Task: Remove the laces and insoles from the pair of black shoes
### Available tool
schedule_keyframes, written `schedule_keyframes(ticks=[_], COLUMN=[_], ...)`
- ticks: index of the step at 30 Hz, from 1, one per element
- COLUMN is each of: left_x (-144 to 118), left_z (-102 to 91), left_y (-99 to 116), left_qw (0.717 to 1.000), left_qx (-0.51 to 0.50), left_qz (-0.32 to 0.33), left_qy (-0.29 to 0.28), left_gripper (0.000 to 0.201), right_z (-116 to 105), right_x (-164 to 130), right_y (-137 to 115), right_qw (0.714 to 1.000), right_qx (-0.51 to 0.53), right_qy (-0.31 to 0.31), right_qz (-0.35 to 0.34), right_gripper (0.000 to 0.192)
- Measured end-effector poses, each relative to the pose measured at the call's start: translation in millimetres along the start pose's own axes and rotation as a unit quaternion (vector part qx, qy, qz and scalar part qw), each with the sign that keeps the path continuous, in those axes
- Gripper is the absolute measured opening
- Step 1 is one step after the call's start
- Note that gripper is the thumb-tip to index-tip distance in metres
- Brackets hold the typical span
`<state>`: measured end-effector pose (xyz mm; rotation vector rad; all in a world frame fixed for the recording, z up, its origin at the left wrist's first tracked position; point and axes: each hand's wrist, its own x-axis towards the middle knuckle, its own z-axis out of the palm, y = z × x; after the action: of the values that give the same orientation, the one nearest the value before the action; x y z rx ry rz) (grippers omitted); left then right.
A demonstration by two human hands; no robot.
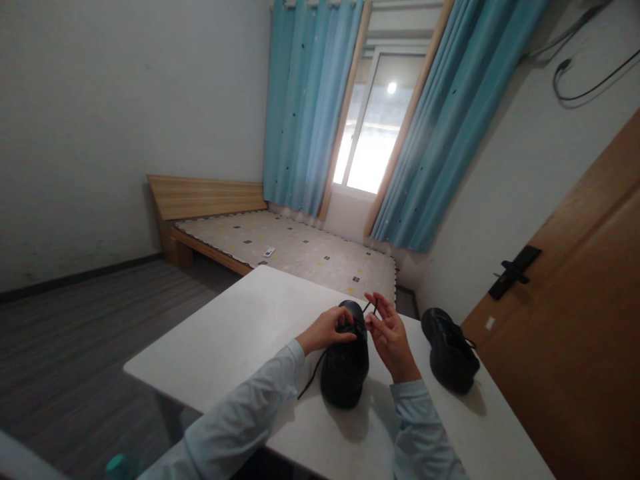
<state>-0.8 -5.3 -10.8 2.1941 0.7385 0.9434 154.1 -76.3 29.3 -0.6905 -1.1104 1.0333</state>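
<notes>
2 hands work at 1 black shoe [345,363] near the table's [225,347] near edge: left hand [327,330] presses fingers on its laces, right hand [390,333] pinches a lace [371,308] end. Second shoe [450,350] sits by the right edge.

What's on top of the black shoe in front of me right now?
The left hand rests on the shoe, over its lacing. The right hand pinches a black lace above it. The eyelets beneath the left hand's fingers are covered.
</notes>
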Motion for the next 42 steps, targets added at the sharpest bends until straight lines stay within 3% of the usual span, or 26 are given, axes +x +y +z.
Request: schedule_keyframes(ticks=[3, 9, 12, 14, 18, 21, 23, 29, 33, 36, 42], left_x=[0.6, 0.0, -0.5, -0.6, -0.4, 0.0, 0.4, 0.9, 0.0, -0.1, 1.0], left_z=[0.8, -0.3, -0.9, -1.1, -1.8, -3.0, -3.8, -6.0, -7.4, -6.8, -4.2], left_y=[-1.5, -0.5, 0.9, 1.6, 1.8, 1.6, 1.7, 2.2, 1.1, -0.3, 0.2], left_qw=[1.000, 1.000, 1.000, 1.000, 1.000, 0.999, 0.999, 0.998, 0.998, 0.998, 0.998], left_qx=[0.001, 0.012, 0.010, 0.007, -0.018, -0.034, -0.036, -0.041, -0.047, -0.050, -0.049], left_qz=[0.003, 0.005, 0.003, 0.000, -0.008, -0.014, -0.023, -0.052, -0.047, -0.038, -0.038], left_qy=[0.002, -0.003, -0.008, -0.009, -0.008, -0.005, -0.003, 0.018, 0.010, -0.001, 0.001], left_gripper=[0.036, 0.035, 0.036, 0.035, 0.030, 0.026, 0.024, 0.021, 0.023, 0.023, 0.022], right_z=[0.9, -10.8, -22.4, -34.1, -59.3, -66.0, -61.8, -42.3, -46.2, -49.7, -45.3], right_x=[0.9, 9.5, 11.7, 11.6, 9.7, 8.1, 7.3, 2.1, -3.6, -5.7, -6.0], right_y=[3.9, -0.6, -9.7, -12.5, -2.7, 10.2, 15.8, 20.0, 29.2, 36.5, 36.9], right_qw=[0.999, 0.993, 0.996, 0.990, 0.912, 0.831, 0.811, 0.869, 0.885, 0.887, 0.888], right_qx=[0.035, 0.068, -0.001, -0.113, -0.398, -0.552, -0.579, -0.488, -0.445, -0.433, -0.435], right_qy=[0.010, 0.098, 0.093, 0.074, 0.068, 0.076, 0.058, -0.072, -0.136, -0.151, -0.142], right_qz=[-0.002, 0.002, 0.013, 0.030, 0.077, -0.010, -0.058, -0.035, 0.023, 0.051, 0.043], right_gripper=[0.048, 0.036, 0.027, 0.022, 0.022, 0.019, 0.021, 0.039, 0.067, 0.079, 0.076])
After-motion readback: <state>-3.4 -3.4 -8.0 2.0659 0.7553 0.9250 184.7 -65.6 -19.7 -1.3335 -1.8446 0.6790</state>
